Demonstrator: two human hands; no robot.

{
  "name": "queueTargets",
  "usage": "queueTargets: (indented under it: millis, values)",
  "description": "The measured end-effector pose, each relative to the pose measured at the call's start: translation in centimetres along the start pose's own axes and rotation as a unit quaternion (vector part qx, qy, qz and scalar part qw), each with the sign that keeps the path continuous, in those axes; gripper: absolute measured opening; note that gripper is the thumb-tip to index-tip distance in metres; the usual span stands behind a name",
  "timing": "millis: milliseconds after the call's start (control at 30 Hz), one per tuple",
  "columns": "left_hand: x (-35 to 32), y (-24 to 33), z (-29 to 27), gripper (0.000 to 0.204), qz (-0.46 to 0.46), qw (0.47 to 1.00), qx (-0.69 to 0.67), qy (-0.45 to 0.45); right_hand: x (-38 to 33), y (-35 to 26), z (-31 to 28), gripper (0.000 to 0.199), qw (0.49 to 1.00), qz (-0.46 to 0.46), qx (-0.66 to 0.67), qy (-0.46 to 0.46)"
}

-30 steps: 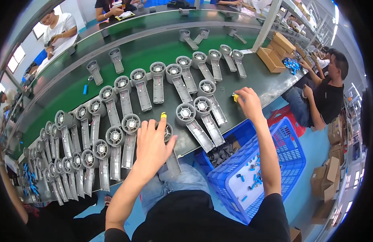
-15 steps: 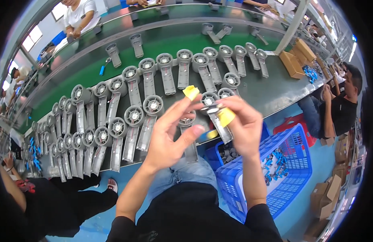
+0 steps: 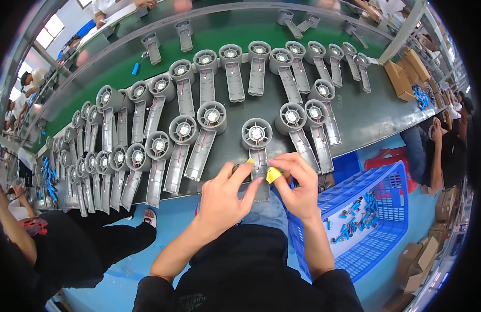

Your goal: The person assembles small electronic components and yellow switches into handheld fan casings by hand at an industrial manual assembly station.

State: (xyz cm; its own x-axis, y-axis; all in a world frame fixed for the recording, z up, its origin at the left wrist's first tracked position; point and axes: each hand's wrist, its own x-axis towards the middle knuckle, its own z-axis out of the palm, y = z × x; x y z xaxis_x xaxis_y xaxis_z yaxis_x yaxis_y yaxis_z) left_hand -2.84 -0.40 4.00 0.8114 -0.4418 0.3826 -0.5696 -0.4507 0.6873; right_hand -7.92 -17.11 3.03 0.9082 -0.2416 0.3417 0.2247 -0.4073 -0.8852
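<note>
- The left hand (image 3: pixel 223 193) is curled at the front edge of the desk (image 3: pixel 375 122), its fingertips pinched on a small yellow piece (image 3: pixel 250 161) beside the handle of a grey fan housing (image 3: pixel 257 148).
- The right hand (image 3: pixel 298 186) is also pinched shut, holding a yellow tab (image 3: pixel 272 174) just right of that handle.
- The housing lies flat, its round fan end pointing away from the person and its open handle between the two hands.
- By my reading, the step in hand is fitting the yellow parts into the handle's channel; the next move would call for lining them up carefully and pressing them in.
- Rows of like housings (image 3: pixel 184 130) cover the desk; a blue basket (image 3: pixel 391 229) with small blue parts (image 3: pixel 354 221) sits at the lower right.
</note>
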Motion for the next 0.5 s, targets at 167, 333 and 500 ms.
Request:
queueTargets:
  millis: [167,333,500]
  values:
    - [0.2,-0.9,0.8,0.013,-0.002,1.0,0.003,-0.001,0.8,0.9,0.9,0.026,0.998,-0.035,-0.023,-0.051]
    - [0.6,-1.0,0.2,0.014,-0.037,0.999,-0.017,0.002,1.4,2.4,1.7,0.024,0.991,-0.1,-0.068,-0.055]
    - [1.1,-1.4,-0.1,0.02,-0.029,0.998,-0.057,0.008,1.7,2.4,2.4,0.022,0.999,-0.03,-0.012,-0.033]
